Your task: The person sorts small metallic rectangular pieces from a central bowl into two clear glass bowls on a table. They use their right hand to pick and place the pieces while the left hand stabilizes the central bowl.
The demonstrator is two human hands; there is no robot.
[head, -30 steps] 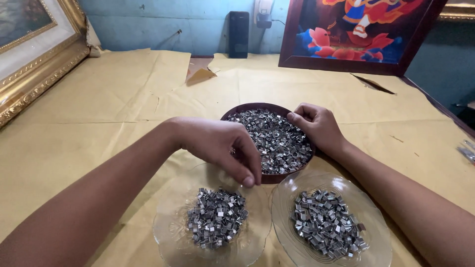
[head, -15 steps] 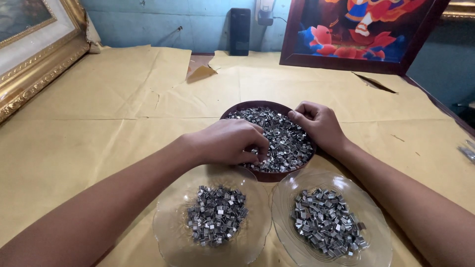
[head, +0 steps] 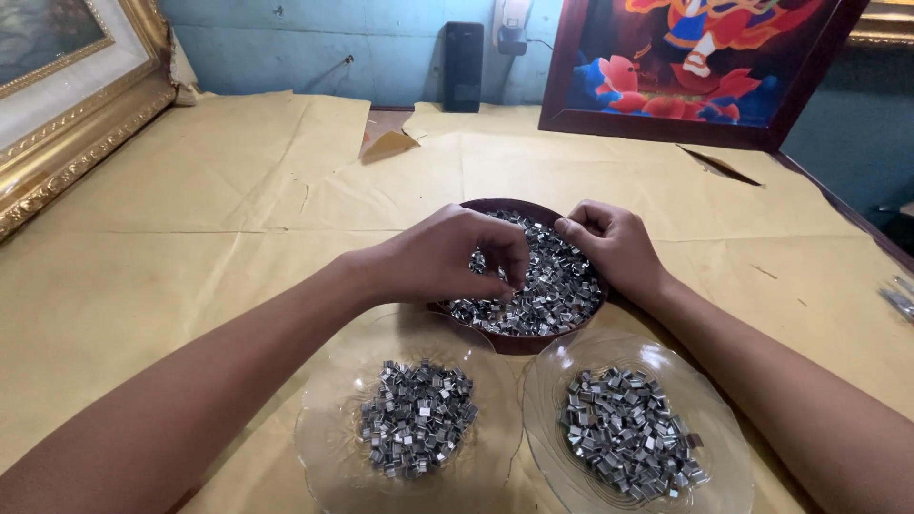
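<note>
Left hand (head: 447, 257) has moved from the near rim into the brown bowl (head: 533, 341) – fingertips now pinched on small metal clips (head: 547, 286); right hand (head: 609, 243), loosely curled, rests on the far rim – grip on anything unclear. Two glass plates (head: 324, 447) hold sorted clips on the paper-covered surface (head: 238, 247)

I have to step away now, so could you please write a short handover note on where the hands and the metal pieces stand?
Left hand: fingers curled over the brown bowl, pinching among the small metal pieces; whether it grips one cannot be told.
Right hand: resting on the bowl's right rim, loosely closed.
Done: the left glass plate and the right glass plate each hold a heap of pieces.
Left: the bowl is full of pieces.
</note>
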